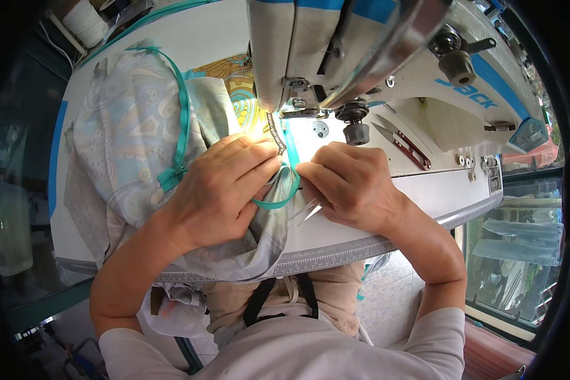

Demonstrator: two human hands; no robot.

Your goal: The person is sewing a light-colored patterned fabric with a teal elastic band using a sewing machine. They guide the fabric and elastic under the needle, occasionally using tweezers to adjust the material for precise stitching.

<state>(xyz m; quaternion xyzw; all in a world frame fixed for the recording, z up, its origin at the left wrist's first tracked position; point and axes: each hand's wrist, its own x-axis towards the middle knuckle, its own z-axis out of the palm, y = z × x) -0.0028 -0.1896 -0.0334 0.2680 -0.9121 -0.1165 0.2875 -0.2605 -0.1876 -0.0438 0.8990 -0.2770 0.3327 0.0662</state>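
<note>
My left hand [225,187] grips the pale patterned fabric [111,139] just left of the needle area, fingertips on a narrow dark printed strip [275,133] and the folded cloth. My right hand [345,183] has thumb and forefinger pinched at a teal zipper tape [292,149], which loops down between both hands; a slim pointed metal tool [308,212], apparently tweezers, sticks out beneath its curled fingers. A second length of teal zipper [183,126] with a slider lies over the cloth at left. Yellow patterned fabric [247,101] shows beside the presser foot [301,114].
The white sewing machine [475,88] overhangs the work from the upper right. Red-handled snips [415,151] and small bobbins [467,163] lie on its bed. A thread cone [82,22] stands at upper left. A grey ruler strip [310,256] lines the table's near edge.
</note>
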